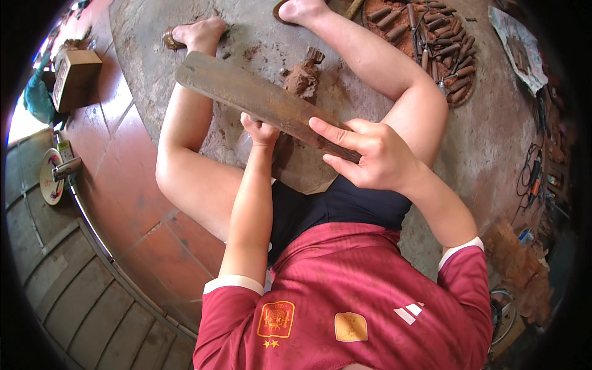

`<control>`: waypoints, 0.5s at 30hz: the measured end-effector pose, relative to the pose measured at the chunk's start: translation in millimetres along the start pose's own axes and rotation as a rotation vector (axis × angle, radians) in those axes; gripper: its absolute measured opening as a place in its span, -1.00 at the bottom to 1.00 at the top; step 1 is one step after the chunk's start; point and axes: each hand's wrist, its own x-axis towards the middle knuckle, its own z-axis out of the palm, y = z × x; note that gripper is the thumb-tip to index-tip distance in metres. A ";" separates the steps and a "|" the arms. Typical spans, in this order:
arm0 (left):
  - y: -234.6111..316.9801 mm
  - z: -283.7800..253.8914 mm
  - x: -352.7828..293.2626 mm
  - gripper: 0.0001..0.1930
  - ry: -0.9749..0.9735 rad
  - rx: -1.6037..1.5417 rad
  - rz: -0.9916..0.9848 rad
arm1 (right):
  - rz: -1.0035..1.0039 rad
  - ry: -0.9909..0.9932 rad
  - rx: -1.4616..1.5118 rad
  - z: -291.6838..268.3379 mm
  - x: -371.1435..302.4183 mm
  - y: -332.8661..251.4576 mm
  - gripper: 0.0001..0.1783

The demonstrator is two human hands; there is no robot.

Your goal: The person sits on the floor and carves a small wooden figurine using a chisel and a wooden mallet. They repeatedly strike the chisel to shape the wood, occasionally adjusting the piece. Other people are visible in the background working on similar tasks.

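Both hands on wooden paddle (262, 102): right hand (370, 154) gripping near-right end, left hand (261, 131) closed underneath at mid-length. Long axis near-right to far-left, broad end far-left.

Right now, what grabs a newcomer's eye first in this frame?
The long flat wooden paddle lying slantwise across the middle, gripped at its near end by the right hand, with the left hand under its underside. Just beyond it, a brown clay lump sits on the grey concrete floor between the person's bare feet. At upper right lies a round tray of wooden-handled tools.
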 end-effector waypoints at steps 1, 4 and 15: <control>3.3 3.3 4.4 -0.86 -0.002 -0.032 -0.012 | 0.009 -0.005 0.010 -0.4 0.7 1.3 -0.26; -13.1 1.9 6.8 -0.87 -0.024 -0.053 -0.145 | 0.015 -0.071 0.051 -2.2 6.5 8.1 -0.27; -19.5 -7.1 26.5 -0.90 -0.353 -0.203 -0.368 | 0.092 -0.084 -0.068 5.4 16.9 20.5 -0.30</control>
